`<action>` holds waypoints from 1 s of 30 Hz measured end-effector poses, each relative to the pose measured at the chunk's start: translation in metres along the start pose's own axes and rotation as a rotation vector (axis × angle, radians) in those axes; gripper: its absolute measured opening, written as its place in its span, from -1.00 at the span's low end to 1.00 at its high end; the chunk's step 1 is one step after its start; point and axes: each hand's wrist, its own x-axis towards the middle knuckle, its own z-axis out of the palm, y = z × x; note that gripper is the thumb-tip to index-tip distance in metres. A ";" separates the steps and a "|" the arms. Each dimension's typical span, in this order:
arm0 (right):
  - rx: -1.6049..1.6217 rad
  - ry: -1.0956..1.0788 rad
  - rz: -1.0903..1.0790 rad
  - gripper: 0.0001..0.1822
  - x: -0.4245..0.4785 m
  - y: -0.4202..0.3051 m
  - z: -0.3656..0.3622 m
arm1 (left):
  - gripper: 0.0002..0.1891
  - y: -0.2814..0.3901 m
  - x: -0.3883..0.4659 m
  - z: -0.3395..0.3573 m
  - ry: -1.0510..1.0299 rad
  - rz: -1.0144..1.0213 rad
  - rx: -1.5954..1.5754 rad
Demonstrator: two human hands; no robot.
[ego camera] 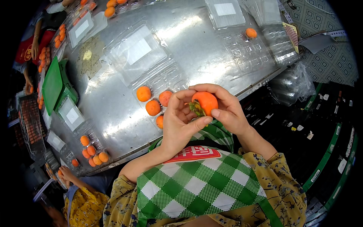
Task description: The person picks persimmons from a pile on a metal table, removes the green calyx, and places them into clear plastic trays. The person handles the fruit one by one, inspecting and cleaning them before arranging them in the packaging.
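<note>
An orange persimmon (208, 102) with a green-brown calyx (196, 108) is held up between my two hands, close to my apron. My right hand (234, 113) grips its right side with thumb and fingers. The curled fingers and thumb of my left hand (180, 122) close around the calyx side; some fingertips are hidden. Just left of the hands, several persimmons (153, 107) sit in the near cups of a clear plastic clamshell tray (161, 82). Its lid (136, 54), bearing a white label, lies folded back on the metal table (181, 37).
At the right, another open clamshell (246, 54) holds one persimmon (251, 33). Stacked clear trays (280, 45) line the table's right edge. Green bins (61, 88) and a partly filled tray (92, 153) stand left. Co-workers' hands (66, 174) work along the far left; black crates (320, 136) stand at right.
</note>
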 end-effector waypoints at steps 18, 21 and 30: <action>-0.339 0.020 -0.039 -0.34 0.002 0.006 -0.011 | -0.50 -0.001 0.007 -0.008 0.036 -0.318 -0.227; -0.395 0.037 -0.045 -0.29 0.001 0.013 -0.017 | -0.52 0.000 0.006 -0.007 0.036 -0.340 -0.206; -0.445 -0.034 0.003 -0.30 -0.001 0.012 -0.022 | -0.55 0.003 0.011 -0.010 -0.077 -0.513 -0.391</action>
